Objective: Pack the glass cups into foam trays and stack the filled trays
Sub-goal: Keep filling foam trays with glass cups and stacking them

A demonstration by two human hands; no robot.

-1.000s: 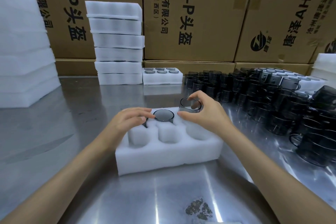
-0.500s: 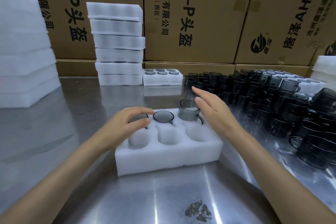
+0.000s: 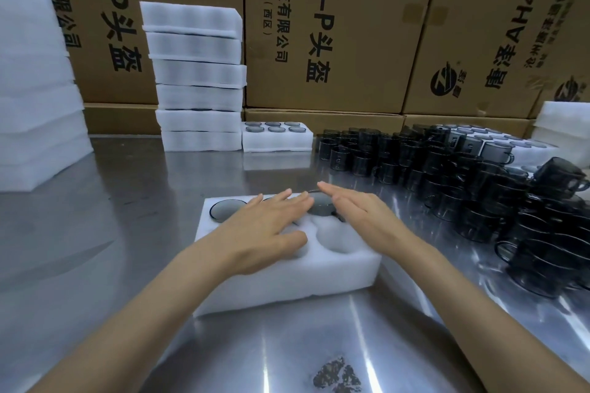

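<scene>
Pressing flat, my left hand point(image 3: 265, 226) covers the middle of the foam tray point(image 3: 287, 277) on the worktop point(image 3: 127, 233), fingers straight, grasping nothing. My right hand point(image 3: 357, 217) lies released over the tray's far right cup point(image 3: 321, 206), mostly hiding it. One cup point(image 3: 227, 208) shows clear at the far left pocket; the middle one is hidden. Loose cups point(image 3: 447, 175) crowd right of the tray.
</scene>
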